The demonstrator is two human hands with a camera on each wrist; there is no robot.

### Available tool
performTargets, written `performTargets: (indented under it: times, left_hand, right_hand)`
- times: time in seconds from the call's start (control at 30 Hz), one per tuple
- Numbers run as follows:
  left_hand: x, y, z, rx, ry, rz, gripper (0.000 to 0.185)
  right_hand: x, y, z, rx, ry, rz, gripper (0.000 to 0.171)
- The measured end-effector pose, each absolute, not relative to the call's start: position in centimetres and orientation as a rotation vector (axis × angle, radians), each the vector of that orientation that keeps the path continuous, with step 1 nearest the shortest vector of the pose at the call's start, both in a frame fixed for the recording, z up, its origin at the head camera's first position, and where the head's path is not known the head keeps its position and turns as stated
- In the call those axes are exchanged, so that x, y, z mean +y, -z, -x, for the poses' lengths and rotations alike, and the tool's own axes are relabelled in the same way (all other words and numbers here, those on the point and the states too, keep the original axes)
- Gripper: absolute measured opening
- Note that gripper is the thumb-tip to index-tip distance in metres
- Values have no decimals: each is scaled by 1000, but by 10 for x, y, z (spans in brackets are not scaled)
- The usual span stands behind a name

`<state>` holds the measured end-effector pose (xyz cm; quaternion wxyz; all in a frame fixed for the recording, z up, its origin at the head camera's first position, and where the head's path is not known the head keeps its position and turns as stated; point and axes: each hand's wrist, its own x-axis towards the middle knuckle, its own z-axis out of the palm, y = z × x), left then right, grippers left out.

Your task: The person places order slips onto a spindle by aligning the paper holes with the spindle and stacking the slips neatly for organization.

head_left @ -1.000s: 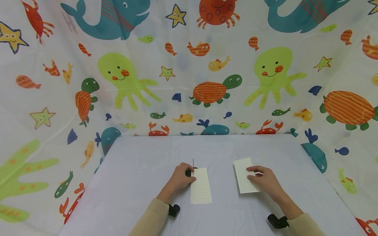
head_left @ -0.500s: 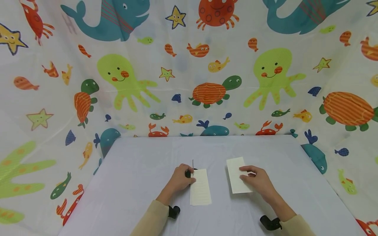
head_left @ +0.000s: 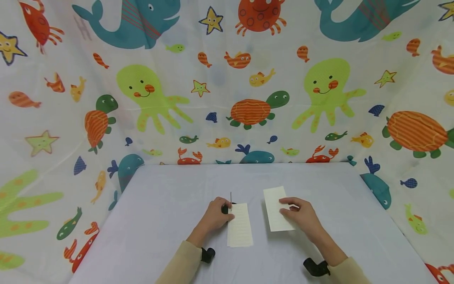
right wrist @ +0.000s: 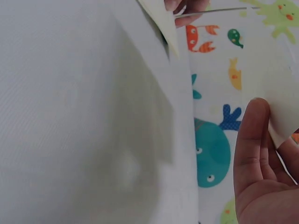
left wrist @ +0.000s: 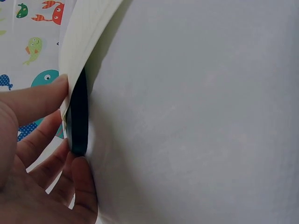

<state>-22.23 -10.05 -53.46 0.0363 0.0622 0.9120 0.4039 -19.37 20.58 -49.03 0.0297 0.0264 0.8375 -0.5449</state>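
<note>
Lined cream paper slips (head_left: 241, 227) lie in a small stack by my left hand (head_left: 212, 215). A thin upright spike (head_left: 231, 198) rises at their upper left corner, from a round black base (left wrist: 80, 116) mostly hidden under the paper. My left thumb (left wrist: 44, 99) presses the slips' edge while the fingers curl against the base's rim. To the right, my right hand (head_left: 301, 216) pinches a plain cream sheet of paper (head_left: 274, 209) by its right side, thumb on the near face (right wrist: 256, 121). That sheet is held above the table, casting a shadow.
A white cloth covers the table (head_left: 170, 189). Behind and at both sides hangs a curtain (head_left: 213, 138) printed with sea animals. Black wrist-worn devices (head_left: 315, 268) sit at both sleeves, low over the table.
My right hand has moved left with the plain sheet, bringing it closer to the stack. The left hand has stayed on the slips and the spike's base.
</note>
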Motion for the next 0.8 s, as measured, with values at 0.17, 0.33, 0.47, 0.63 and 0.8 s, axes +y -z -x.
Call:
performTargets:
  times: [0.17,0.33,0.47,0.63,0.8]
  left_hand:
    - [-100,534,221,2804,-1237,-191,26]
    - [-100,532,220,2799,-1248,-186,26]
    - [-100,532,220,2812,-1247,-227,26]
    - [-102,531,219,2830,-1236,-260,25]
    - [-103,529,218,2817,-1245,-260,25]
  right_hand:
    - [197,484,192,2540,1726,-97,35]
    - [190,480,190,2502,1792,-89,35]
    - [184,478,189,2484,1834,-76,35]
    - [176,473,187,2490,1860,-43,34]
    - [168,467,185,2491,1891,-30,31]
